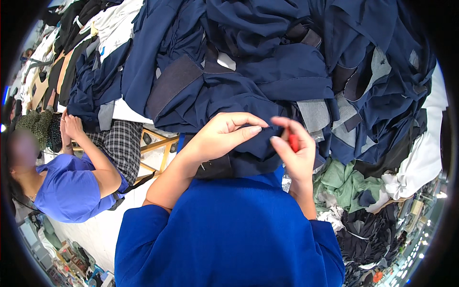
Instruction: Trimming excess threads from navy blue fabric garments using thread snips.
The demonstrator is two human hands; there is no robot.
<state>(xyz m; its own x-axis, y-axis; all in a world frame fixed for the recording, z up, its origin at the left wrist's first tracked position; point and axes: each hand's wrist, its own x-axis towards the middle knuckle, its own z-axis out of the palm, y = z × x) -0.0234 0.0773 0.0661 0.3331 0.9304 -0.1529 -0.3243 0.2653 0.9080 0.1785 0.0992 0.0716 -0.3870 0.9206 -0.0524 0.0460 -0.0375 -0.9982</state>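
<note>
My left hand [222,136] is closed in a pinch, its thumb and forefinger meeting at the edge of a piece of navy cloth [258,146] that hangs over my lap. Just to the right, my right hand [297,150] curls around a small red tool [293,142]. Only a short red part of it shows between the fingers, so its working end cannot be seen. The fingertips of both hands face each other, a small gap apart. A large heap of navy garments [287,69] with dark bands and grey patches lies beyond them.
On the left a co-worker in a purple-blue top [76,186] sits by a wooden stool [160,148], hands on dark cloth. Green cloth [342,184], white cloth [416,153] and a black cloth pile [368,234] lie at the right. More garments [62,52] cover the far left.
</note>
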